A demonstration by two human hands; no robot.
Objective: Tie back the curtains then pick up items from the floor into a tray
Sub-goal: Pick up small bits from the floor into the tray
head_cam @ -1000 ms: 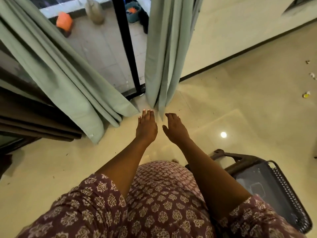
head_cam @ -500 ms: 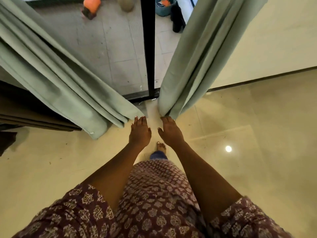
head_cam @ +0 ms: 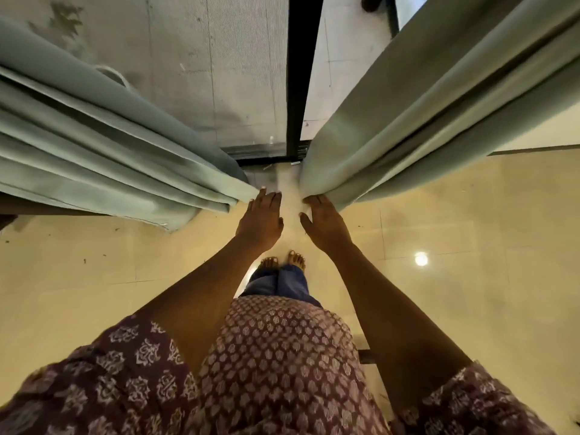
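Two pale green curtains hang in front of a glass door. The left curtain [head_cam: 103, 158] fans out to the left, and the right curtain [head_cam: 417, 114] hangs to the right. My left hand [head_cam: 260, 221] reaches forward with straight fingers, its fingertips at the inner edge of the left curtain. My right hand [head_cam: 323, 224] is stretched out beside it, fingertips touching the lower fold of the right curtain, thumb spread. Neither hand holds anything. The tray and the floor items are out of view.
A black door frame [head_cam: 299, 73] stands between the curtains, with a tiled balcony floor [head_cam: 219, 64] behind the glass. Glossy cream floor tiles [head_cam: 470, 233] spread around my bare feet [head_cam: 282, 265]. A dark edge [head_cam: 365, 356] shows by my right arm.
I have stepped closer to the door and the view has tilted down. Both hands have moved forward and reached the curtain edges. The dark tray at lower right has left the view.
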